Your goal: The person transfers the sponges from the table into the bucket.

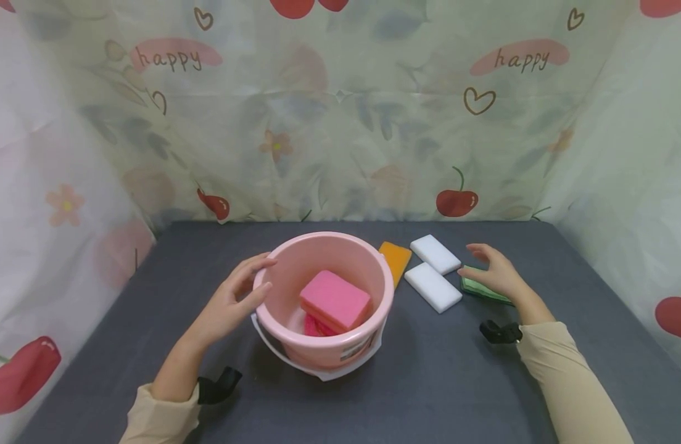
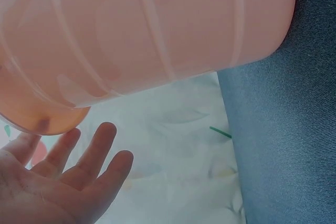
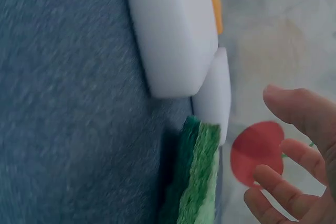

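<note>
A pink bucket [image 1: 324,246] stands mid-table, with a pink sponge [image 1: 336,299] lying on darker pink material inside. My left hand [image 1: 229,302] is at its left rim, fingers spread; in the left wrist view the left hand [image 2: 68,182] has its fingertips by the rim of the bucket [image 2: 157,24], thumb side hidden. Above a folded green cloth [image 1: 482,290] hovers my right hand [image 1: 498,274], fingers loosely bent with nothing in them. The right wrist view has the right hand [image 3: 299,166] apart from the green cloth [image 3: 202,171].
Two white sponges [image 1: 433,287] [image 1: 436,253] lie between the bucket and the green cloth. An orange piece [image 1: 396,260] lies flat just behind the bucket's right side. Patterned curtains [image 1: 340,123] enclose the dark table [image 1: 440,382] at the back and sides.
</note>
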### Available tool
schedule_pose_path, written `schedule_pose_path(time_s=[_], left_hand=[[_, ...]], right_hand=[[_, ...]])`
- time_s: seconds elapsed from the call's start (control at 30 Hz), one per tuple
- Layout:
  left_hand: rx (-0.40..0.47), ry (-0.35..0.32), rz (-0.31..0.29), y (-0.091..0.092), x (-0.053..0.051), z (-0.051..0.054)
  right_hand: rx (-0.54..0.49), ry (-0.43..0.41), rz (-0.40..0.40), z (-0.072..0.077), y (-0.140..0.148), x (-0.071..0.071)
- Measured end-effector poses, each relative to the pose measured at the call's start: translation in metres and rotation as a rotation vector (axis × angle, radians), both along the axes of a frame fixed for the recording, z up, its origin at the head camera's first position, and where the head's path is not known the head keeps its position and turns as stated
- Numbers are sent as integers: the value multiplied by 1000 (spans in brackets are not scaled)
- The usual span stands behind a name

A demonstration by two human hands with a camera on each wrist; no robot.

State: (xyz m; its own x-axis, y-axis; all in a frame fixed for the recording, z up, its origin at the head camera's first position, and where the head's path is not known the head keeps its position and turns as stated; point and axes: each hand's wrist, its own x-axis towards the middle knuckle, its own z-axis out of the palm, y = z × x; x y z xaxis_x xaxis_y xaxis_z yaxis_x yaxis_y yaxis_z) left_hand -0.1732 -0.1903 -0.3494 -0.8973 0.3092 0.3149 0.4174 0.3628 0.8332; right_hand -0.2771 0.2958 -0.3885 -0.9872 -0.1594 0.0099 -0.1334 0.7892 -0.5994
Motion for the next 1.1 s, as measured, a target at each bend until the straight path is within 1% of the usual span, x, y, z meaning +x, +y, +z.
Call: schedule_pose_path(time_s=[0.3, 0.47, 0.8, 0.97, 1.1], left_hand=[[5, -1, -10, 0, 0, -1], [5, -7, -9, 0, 0, 0], [-6, -15, 7, -1, 0, 0], [-17, -30, 18, -1, 0, 1], [-21, -38, 25, -1, 0, 1]], right_hand=[[10, -31, 1, -2, 11, 5], [52, -39, 4, -6, 17, 6], [137, -18, 31, -9, 26, 7], [164, -54, 29, -13, 31, 6], [153, -67, 37, -17, 33, 5]])
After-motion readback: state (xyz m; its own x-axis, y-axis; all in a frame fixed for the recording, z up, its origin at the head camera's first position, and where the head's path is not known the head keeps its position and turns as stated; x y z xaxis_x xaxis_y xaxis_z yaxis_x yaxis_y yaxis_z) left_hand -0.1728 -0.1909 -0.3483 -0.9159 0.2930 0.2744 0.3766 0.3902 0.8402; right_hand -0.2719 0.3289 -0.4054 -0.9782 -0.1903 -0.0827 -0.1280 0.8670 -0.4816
